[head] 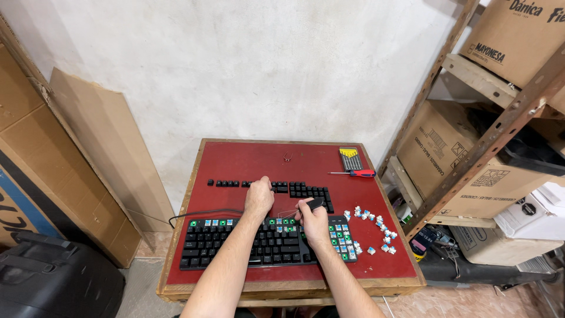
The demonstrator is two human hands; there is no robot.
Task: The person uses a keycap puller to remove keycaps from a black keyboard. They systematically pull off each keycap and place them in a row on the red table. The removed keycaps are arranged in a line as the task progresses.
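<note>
From the head camera, the left hand [259, 197] curls loosely over the row of removed keycaps [276, 188] beyond the keyboard [235, 244]. The right hand [315, 221] pinches a black wire keycap puller [306, 207] tight, poised above the keyboard's exposed switches.

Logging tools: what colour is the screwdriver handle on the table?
Red, with a dark tip section; the screwdriver shows clearly in the head view.

This looks like a storeroom used as a makeshift repair corner. At three o'clock a rough metal shelf rack [500, 126] is stacked with cardboard boxes [456, 159]. Flattened cardboard [100, 153] leans on the bare plaster wall [253, 65] at nine o'clock, beside a small red-topped table [247, 162].
</note>
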